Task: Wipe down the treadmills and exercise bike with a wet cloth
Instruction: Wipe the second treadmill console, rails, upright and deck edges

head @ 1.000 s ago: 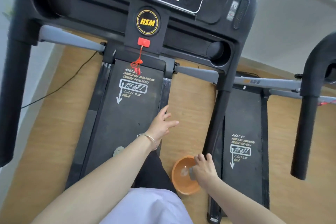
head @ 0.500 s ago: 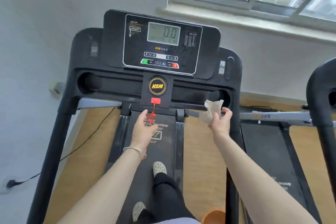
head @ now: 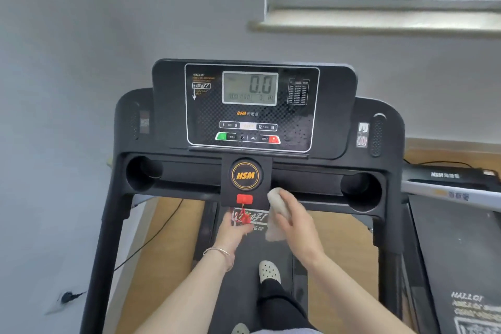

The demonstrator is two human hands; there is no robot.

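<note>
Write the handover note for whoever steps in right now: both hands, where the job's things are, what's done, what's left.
Right hand: grip closed round the cloth, held just right of the red safety key, below the HSM badge.
Left hand: under the key's red cord; whether its grip holds the cord is unclear.
Things: the person stands on the treadmill; the second treadmill is to the right; the exercise bike is not in view.
Done: cannot tell which surfaces are wiped.
Left: likely this console, rails and belt, then the second treadmill and the exercise bike.
</note>
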